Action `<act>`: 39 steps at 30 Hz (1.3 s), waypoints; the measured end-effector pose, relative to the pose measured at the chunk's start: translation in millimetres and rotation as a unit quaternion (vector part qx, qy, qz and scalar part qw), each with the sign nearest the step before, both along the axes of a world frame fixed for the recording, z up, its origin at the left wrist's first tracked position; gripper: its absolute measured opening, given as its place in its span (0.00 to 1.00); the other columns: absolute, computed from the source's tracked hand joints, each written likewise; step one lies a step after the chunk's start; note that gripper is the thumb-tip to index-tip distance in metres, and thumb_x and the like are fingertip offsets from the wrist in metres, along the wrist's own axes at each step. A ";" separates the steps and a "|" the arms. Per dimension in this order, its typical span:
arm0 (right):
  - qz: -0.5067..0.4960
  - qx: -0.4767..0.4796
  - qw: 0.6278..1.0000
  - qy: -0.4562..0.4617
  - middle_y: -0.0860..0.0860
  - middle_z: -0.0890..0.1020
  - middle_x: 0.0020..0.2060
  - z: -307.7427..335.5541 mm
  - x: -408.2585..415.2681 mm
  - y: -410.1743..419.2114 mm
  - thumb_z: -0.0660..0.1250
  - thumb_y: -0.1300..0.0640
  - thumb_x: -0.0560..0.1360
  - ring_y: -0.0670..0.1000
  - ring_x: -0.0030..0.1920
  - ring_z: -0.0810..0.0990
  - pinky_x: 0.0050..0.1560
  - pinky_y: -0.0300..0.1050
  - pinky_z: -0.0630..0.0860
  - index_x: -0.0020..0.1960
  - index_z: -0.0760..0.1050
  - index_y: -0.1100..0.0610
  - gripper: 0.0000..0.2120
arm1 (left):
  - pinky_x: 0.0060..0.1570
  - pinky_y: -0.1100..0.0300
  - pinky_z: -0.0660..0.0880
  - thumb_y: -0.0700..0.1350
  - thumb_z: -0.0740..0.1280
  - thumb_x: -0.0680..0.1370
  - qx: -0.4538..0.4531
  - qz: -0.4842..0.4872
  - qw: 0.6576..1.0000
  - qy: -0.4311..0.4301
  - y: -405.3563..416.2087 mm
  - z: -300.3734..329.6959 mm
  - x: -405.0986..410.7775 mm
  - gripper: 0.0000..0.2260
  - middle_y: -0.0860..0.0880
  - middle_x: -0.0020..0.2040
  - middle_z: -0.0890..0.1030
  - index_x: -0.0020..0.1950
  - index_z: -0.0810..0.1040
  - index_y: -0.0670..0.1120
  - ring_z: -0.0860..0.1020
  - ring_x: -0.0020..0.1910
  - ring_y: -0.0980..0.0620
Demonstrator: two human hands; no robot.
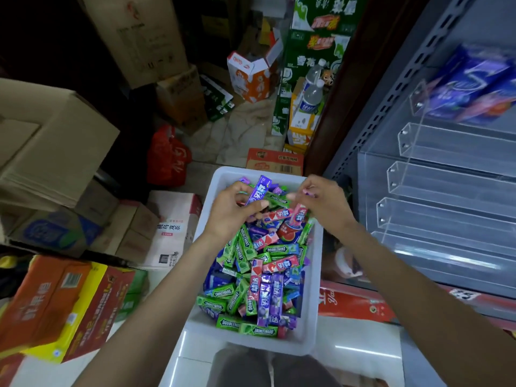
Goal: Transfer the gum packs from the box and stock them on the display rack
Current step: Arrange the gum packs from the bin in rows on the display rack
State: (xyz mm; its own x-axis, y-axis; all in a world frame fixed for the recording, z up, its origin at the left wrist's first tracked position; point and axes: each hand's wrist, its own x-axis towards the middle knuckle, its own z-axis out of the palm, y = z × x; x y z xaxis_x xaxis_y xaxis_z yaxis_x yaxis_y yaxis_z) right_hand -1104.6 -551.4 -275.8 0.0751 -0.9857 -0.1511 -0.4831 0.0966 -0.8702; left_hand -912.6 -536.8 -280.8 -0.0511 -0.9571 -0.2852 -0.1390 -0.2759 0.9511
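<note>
a purple gum pack (259, 190) is gripped by the curled fingers of the left hand (230, 212) over the white box (314, 277). a small purple-pink pack (309, 193) is pinched in the right hand (325, 203) fingers. display rack (435, 177) stands at right.

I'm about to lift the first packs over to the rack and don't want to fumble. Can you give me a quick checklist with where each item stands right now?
1. Left hand has a firm grip on the purple pack: ok, its fingers curl around the pack.
2. Right hand holds a pack: cannot tell, something small and pinkish shows at the fingertips, but it is blurred.
3. White bin has stock left: ok, it is full of mixed gum packs.
4. Rack trays have room: ok, several clear trays look empty.
5. Flavours sorted for the trays: not ok, green, purple and pink packs lie jumbled.
</note>
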 end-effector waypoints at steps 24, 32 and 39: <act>-0.034 0.020 0.967 -0.251 0.56 0.83 0.38 81.4 -205.7 77.8 0.68 0.71 0.71 0.52 0.41 0.84 0.46 0.39 0.80 0.58 0.76 0.62 0.17 | 0.31 0.70 0.66 0.40 0.69 0.76 -0.078 -0.048 0.994 -0.056 38.9 74.7 -201.8 0.05 0.52 0.34 0.73 0.49 0.75 0.43 0.68 0.32 0.59; -0.009 -0.005 1.000 -0.029 0.53 0.84 0.35 74.7 -209.9 102.9 0.74 0.61 0.67 0.50 0.36 0.84 0.48 0.49 0.80 0.44 0.79 0.48 0.11 | 0.34 0.63 0.66 0.42 0.69 0.76 -0.044 -0.080 0.993 -0.068 53.6 60.1 -205.0 0.06 0.51 0.35 0.73 0.51 0.75 0.44 0.70 0.33 0.57; -0.092 -0.026 0.995 0.027 0.52 0.80 0.33 35.4 -205.4 115.4 0.73 0.65 0.69 0.45 0.31 0.81 0.33 0.33 0.70 0.39 0.75 0.49 0.12 | 0.34 0.62 0.67 0.46 0.67 0.78 -0.041 -0.063 0.989 -0.129 64.9 38.7 -203.3 0.07 0.49 0.38 0.78 0.49 0.73 0.44 0.72 0.33 0.56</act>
State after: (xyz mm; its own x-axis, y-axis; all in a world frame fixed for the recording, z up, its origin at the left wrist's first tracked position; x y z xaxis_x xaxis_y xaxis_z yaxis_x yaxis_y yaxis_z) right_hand -1310.0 -436.0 -240.4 -0.1132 -0.9886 -0.0994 -0.5070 0.1435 -0.8499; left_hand -1115.9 -471.9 -242.1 -0.1079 -0.9681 -0.2261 -0.4077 -0.1643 0.8982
